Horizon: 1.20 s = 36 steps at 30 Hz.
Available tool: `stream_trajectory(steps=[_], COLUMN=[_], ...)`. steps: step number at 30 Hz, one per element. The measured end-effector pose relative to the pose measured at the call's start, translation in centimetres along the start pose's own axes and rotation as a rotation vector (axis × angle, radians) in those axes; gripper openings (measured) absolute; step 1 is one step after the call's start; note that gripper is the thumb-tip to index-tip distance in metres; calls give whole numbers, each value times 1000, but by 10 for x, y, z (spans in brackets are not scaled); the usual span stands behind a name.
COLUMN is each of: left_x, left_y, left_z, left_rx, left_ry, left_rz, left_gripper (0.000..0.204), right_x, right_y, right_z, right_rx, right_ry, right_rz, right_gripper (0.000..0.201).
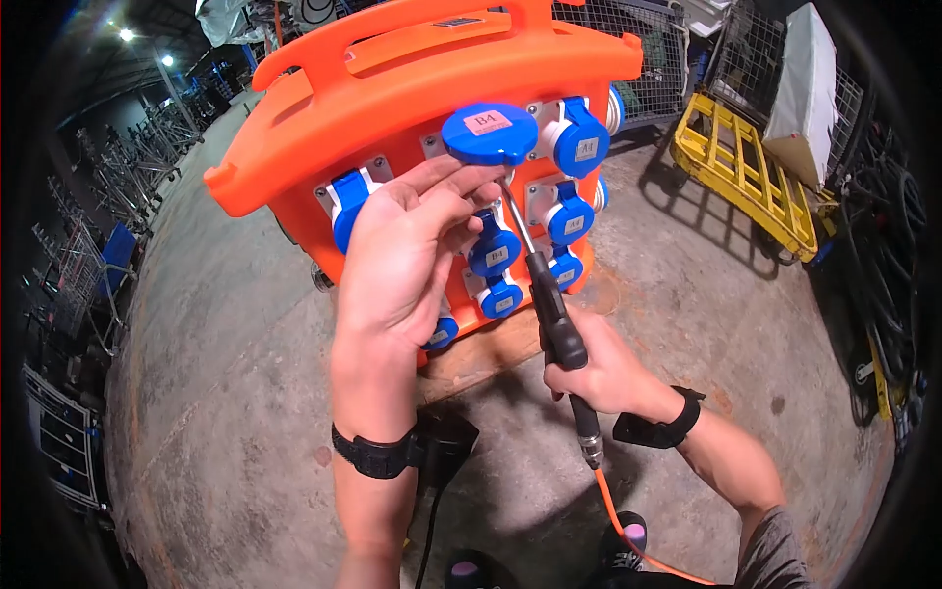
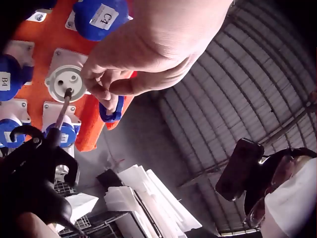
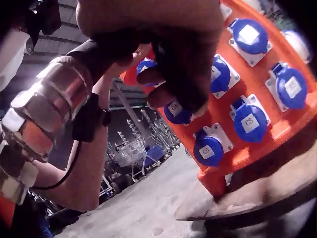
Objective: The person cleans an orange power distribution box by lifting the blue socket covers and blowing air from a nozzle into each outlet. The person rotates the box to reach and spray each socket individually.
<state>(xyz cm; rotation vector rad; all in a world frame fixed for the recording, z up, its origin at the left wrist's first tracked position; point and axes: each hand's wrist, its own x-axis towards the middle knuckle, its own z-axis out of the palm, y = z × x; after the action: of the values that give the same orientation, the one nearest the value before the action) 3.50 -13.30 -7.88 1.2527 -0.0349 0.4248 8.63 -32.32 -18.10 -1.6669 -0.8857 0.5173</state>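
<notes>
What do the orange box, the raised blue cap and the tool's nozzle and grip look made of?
Orange box: moulded plastic, probably, going by its matte sheen and rounded edges. Blue cap held up by the left hand: smooth glossy plastic with a paper label. Nozzle: thin bright metal tube. Grip in the right hand: black, plastic or rubber; hard to tell.
</notes>
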Motion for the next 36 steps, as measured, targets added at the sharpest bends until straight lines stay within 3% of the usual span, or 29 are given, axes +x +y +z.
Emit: stream_trajectory(steps=[5, 7, 8, 10, 11, 13, 15, 17, 18, 20, 21, 24, 26, 28, 31, 36], left_x=[-2, -6, -7, -11, -13, -16, -19, -24, -24, -27, -28, -30, -30, -30, -32, -33], left_y=[-13, -11, -9, -6, -3, -4, -4, -2, -3, 0, 1, -1, -1, -4, -4, -1], left_z=[-2, 2, 4, 7, 10, 13, 15, 19, 18, 20, 21, 26, 27, 31, 33, 29], left_rx=[-44, -50, -50, 25, 49, 28, 38, 2, 4, -15, -30, -31, -74, -101, -81, -49], left_ry=[10, 20, 30, -19, -3, -14, 7, 57, 53, 34, 7, 10, -4, 12, 13, 4], left_rz=[-14, -10, 0, 18, 20, 42, 29, -36, -64, -86, -117, -73, -108, -84, -108, -109], left_gripper=[32, 33, 33, 34, 34, 32, 30, 28, 28, 27, 27, 27, 28, 27, 29, 36], right_x=[-12, -20, -21, -18, -17, -11, -9, -7, -5, -5, -5, -15, -22, -16, 0, 19], right_y=[-13, -15, -10, -4, -7, 0, -1, 4, 0, -11, -13, -7, -11, -1, -3, 2], right_z=[3, 6, 5, 3, 2, -2, -2, 0, 2, 7, 11, 25, 36, 37, 35, 41], right_rx=[75, -254, -258, -92, 183, 323, 311, -33, -40, 92, 90, -224, -392, -398, -49, -136], right_ry=[-41, -24, -35, -49, 6, -72, -92, -112, -121, -75, -80, -95, -133, -145, -30, 34], right_rz=[69, -153, -161, 14, 155, 95, 72, -96, -99, 98, 96, -133, -120, -144, 40, -50], right_gripper=[30, 30, 30, 27, 24, 23, 24, 21, 21, 24, 24, 36, 40, 40, 43, 42])
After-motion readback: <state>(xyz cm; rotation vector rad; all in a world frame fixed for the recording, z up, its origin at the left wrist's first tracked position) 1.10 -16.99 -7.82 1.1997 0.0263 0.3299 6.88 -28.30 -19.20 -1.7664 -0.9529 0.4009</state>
